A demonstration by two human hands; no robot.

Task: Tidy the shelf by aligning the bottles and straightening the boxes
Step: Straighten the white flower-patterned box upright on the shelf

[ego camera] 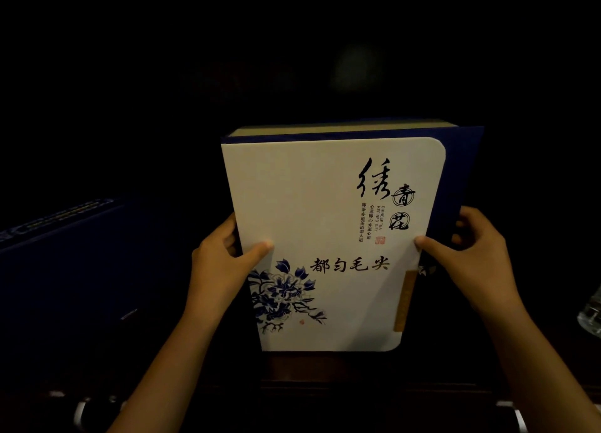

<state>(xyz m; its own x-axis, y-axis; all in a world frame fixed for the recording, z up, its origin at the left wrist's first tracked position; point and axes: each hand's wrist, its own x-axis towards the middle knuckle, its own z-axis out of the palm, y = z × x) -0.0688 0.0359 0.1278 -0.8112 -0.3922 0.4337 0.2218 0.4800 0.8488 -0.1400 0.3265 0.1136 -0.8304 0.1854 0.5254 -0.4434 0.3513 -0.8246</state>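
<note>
A large white and blue tea gift box point(325, 211) stands upright in the middle of the dim shelf, its white front with black calligraphy and a blue flower facing me. My left hand point(224, 263) grips its left edge, thumb on the front. My right hand point(471, 253) grips its right edge, thumb on the front and fingers behind the blue spine. The box leans slightly, top to the left.
A dark blue box point(65, 263) lies to the left in shadow. A clear glass object point(590, 315) shows at the right edge. The dark wooden shelf edge point(325, 387) runs below the box. Metal handles point(81, 410) glint at the bottom left.
</note>
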